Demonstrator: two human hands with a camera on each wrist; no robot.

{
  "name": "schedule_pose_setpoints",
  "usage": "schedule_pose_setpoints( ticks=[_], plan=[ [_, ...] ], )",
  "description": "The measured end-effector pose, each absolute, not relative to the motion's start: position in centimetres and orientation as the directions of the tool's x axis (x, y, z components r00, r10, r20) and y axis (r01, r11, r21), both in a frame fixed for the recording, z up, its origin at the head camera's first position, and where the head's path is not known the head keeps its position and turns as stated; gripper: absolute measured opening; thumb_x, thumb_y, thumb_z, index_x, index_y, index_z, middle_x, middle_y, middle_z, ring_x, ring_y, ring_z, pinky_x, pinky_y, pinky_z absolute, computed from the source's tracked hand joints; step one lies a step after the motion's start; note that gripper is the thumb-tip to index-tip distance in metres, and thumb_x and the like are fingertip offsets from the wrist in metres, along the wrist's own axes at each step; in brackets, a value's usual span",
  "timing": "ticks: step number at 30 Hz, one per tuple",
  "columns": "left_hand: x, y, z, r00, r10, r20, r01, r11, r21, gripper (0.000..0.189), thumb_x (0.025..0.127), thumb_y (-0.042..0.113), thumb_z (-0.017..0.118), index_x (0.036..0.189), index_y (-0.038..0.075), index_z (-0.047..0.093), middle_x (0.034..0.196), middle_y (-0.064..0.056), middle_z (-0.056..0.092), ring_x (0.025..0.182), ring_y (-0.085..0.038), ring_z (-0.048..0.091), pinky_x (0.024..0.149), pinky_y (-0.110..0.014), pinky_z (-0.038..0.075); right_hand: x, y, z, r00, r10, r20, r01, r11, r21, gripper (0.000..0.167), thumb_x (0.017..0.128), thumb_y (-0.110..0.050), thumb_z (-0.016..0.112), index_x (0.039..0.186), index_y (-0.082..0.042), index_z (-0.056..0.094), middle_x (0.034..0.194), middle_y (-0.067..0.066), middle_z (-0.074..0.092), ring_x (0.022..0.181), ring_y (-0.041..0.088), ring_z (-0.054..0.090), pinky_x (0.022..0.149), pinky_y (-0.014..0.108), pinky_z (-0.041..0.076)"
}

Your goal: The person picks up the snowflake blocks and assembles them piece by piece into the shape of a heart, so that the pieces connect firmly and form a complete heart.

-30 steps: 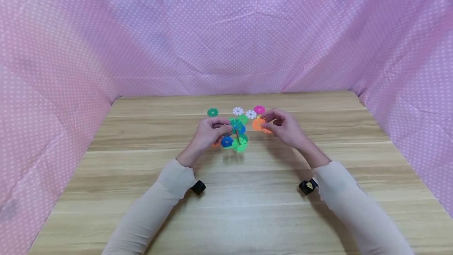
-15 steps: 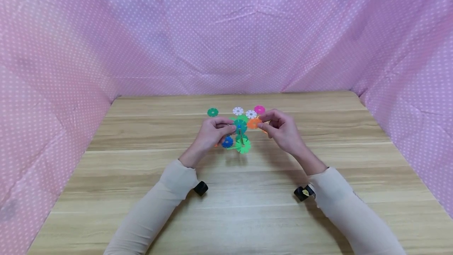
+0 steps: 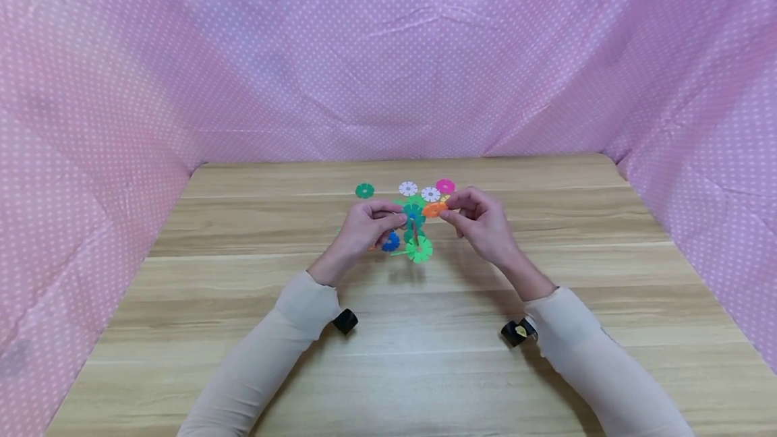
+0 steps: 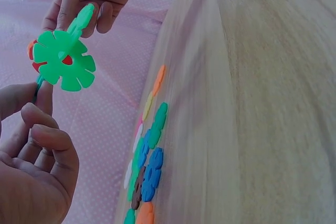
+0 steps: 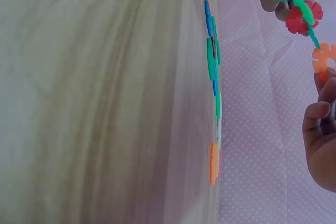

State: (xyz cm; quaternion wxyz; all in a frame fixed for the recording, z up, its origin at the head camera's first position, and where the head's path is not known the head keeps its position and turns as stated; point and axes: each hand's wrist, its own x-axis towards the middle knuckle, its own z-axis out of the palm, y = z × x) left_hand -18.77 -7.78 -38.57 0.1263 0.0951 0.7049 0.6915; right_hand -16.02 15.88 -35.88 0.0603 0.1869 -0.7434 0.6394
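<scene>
My left hand [image 3: 361,229] pinches a dark green notched disc [image 3: 415,214] between thumb and index finger. That disc belongs to a joined cluster held above the table, with a red disc [image 5: 303,18] and light green discs below, one facing the head camera [image 3: 419,249]. Between the fingertips of my right hand [image 3: 479,222] is an orange notched disc [image 3: 434,210], tilted nearly flat. Its left edge meets the dark green disc's right edge; whether their slots interlock I cannot tell. In the left wrist view, a light green disc [image 4: 55,66] covers most of the red one.
Loose notched discs lie on the wooden table [image 3: 400,356] behind and under the hands: green [image 3: 365,191], white [image 3: 408,188], pink [image 3: 446,186] and blue [image 3: 390,242] among them. A pink dotted cloth [image 3: 388,52] hangs behind the table and at both sides.
My right hand has moved left, bringing the orange disc against the dark green one and tilting it flatter. The left hand with the cluster has shifted slightly right.
</scene>
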Motion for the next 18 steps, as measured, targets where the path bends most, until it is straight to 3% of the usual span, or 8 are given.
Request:
schedule_pose_setpoints(
  ticks=[6, 11, 15, 18],
  plan=[
    [-18.7, -7.7, -38.5, -0.95, 0.308, -0.048, -0.042, 0.025, 0.999, 0.017, 0.095, 0.008, 0.069, 0.109, -0.003, 0.071, 0.103, -0.033, 0.068, 0.05, -0.009, 0.046, 0.045, -0.02, 0.037, -16.0, 15.9, -36.0, -0.928, -0.221, 0.299, -0.33, 0.119, -0.936, 0.014, 0.088, 0.013, 0.069, 0.1, 0.013, 0.062, 0.093, 0.031, 0.068, 0.053, 0.026, 0.053, 0.049, 0.019, 0.046],
    [-18.8, -7.7, -38.5, -0.953, 0.3, -0.029, -0.025, 0.016, 1.0, 0.017, 0.096, 0.007, 0.069, 0.108, -0.004, 0.071, 0.091, -0.022, 0.073, 0.05, -0.009, 0.047, 0.045, -0.02, 0.036, -16.4, 16.3, -36.5, -0.922, -0.225, 0.314, -0.363, 0.226, -0.904, 0.012, 0.089, 0.005, 0.073, 0.1, 0.008, 0.07, 0.087, 0.021, 0.07, 0.057, 0.036, 0.058, 0.049, 0.021, 0.047],
    [-18.7, -7.5, -38.1, -0.954, 0.3, -0.017, -0.003, 0.05, 0.999, 0.016, 0.095, 0.007, 0.07, 0.106, -0.004, 0.072, 0.085, -0.013, 0.073, 0.051, -0.009, 0.046, 0.045, -0.02, 0.036, -17.2, 16.8, -38.2, -0.87, -0.272, 0.411, -0.486, 0.336, -0.807, 0.009, 0.087, 0.0, 0.077, 0.096, -0.001, 0.076, 0.08, 0.009, 0.071, 0.055, 0.024, 0.056, 0.048, 0.02, 0.045],
    [-18.8, -7.3, -37.9, -0.957, 0.289, -0.009, 0.02, 0.098, 0.995, 0.014, 0.094, 0.008, 0.072, 0.104, -0.002, 0.073, 0.084, -0.011, 0.073, 0.057, -0.018, 0.053, 0.046, -0.021, 0.037, -17.4, 16.8, -38.8, -0.812, -0.315, 0.492, -0.583, 0.383, -0.717, 0.008, 0.085, 0.001, 0.079, 0.092, -0.003, 0.078, 0.073, 0.003, 0.069, 0.054, 0.014, 0.051, 0.046, 0.019, 0.042]
  ],
)
